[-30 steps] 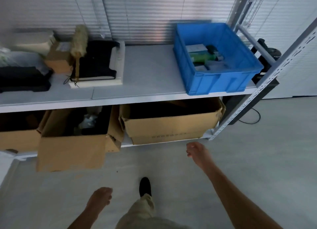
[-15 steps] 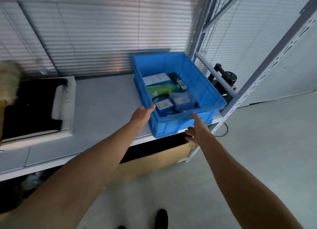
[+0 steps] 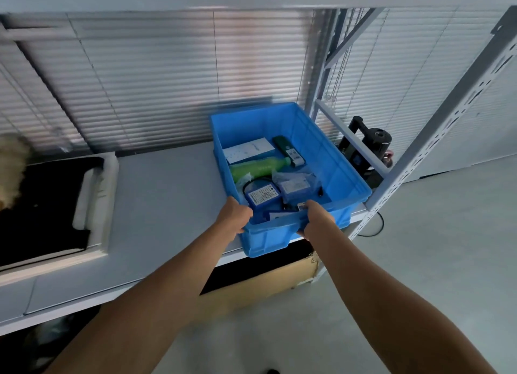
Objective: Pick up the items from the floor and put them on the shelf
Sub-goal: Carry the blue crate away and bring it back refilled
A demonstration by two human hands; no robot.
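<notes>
A blue plastic crate point(image 3: 330, 155) stands on the white shelf board point(image 3: 165, 194), at its right end, with its near corner jutting over the shelf's front edge. Inside lie a green bottle point(image 3: 257, 168), a white box point(image 3: 249, 149), a dark remote-like device point(image 3: 288, 151) and blue battery packs point(image 3: 263, 196). My left hand point(image 3: 235, 215) grips the crate's near rim at the left corner, fingers curled over it. My right hand point(image 3: 317, 218) grips the same rim further right.
A black item on a white foam tray point(image 3: 98, 194) lies on the shelf's left part. The grey perforated shelf upright point(image 3: 436, 138) rises right of the crate, with a black device point(image 3: 372, 144) behind it. A cardboard box point(image 3: 265, 284) sits on the lower shelf. Grey floor lies right.
Both hands have risen from near the floor to the crate and closed on its near rim. My view has moved closer and to the right.
</notes>
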